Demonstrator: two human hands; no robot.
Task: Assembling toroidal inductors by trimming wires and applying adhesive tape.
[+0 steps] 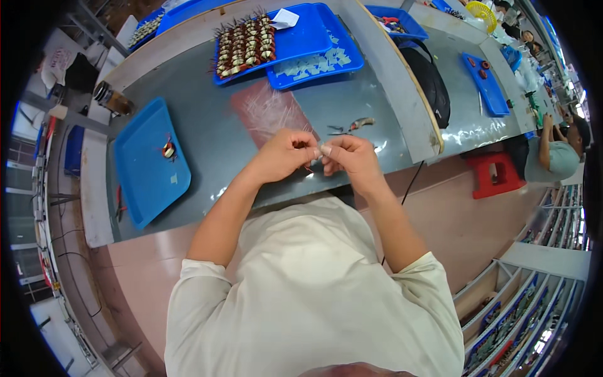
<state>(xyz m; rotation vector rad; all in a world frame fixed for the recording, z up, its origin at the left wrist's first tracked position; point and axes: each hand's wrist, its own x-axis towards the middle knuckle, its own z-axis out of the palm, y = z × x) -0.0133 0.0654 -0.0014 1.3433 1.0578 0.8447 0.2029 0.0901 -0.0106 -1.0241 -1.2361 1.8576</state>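
Observation:
My left hand and my right hand meet above the near edge of the grey workbench. Both are closed, thumbs and fingertips pinched together around something small. A whitish speck shows between the fingertips, and a bit of red peeks out under the left fingers; the fingers hide the rest. Just beyond my hands lies a reddish-brown mat with thin clear strips heaped on it. To the right of the mat rests a small pair of cutters.
At left, a blue tray holds one small coil with red wires. Behind, one blue tray carries rows of wired coils; another holds clear pieces. A wooden divider borders the right. Farther right, a person sits working.

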